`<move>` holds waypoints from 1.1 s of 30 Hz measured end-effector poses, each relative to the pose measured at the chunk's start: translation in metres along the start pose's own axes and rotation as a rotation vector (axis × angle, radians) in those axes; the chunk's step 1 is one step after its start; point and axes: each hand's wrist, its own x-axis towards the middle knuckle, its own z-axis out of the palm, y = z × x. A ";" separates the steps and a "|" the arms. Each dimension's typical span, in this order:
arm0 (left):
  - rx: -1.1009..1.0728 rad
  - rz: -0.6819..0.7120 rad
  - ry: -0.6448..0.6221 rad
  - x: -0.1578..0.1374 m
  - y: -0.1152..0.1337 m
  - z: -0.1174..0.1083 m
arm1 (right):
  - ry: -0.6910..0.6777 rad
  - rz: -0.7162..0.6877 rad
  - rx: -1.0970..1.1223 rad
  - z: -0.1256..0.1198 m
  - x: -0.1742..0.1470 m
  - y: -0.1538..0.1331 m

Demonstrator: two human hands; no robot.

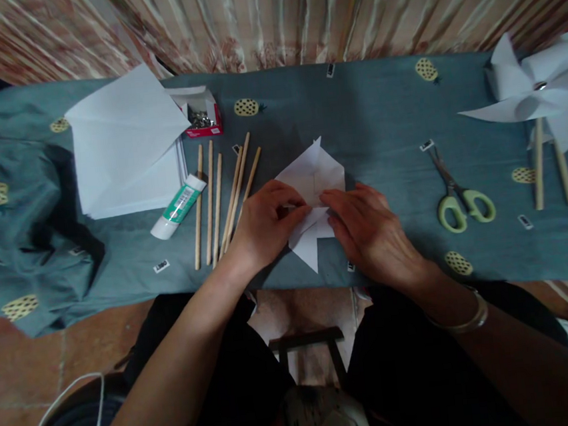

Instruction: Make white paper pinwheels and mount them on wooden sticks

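Observation:
A white sheet of paper, cut and partly folded, lies on the cloth-covered table in front of me, with pointed corners sticking out at the top and bottom. My left hand pinches a folded flap near the paper's middle between thumb and forefinger. From the other side, my right hand has its fingers bent together over the same fold, thumb close to the lower edge. The fingers hide part of the paper's centre. Left of my left hand lie several thin wooden sticks.
A stack of white paper, a glue stick and an open red-and-white box of small metal pieces lie left. On the right are green-handled scissors and finished-looking paper pinwheels on sticks. A curtain hangs behind the table.

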 end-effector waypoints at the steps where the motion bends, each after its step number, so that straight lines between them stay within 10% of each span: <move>1: -0.062 -0.029 -0.009 0.000 -0.001 -0.001 | -0.002 0.003 0.000 0.000 0.000 0.000; 33: -0.223 -0.178 -0.112 0.002 -0.006 -0.005 | -0.038 0.018 0.006 -0.001 0.001 0.001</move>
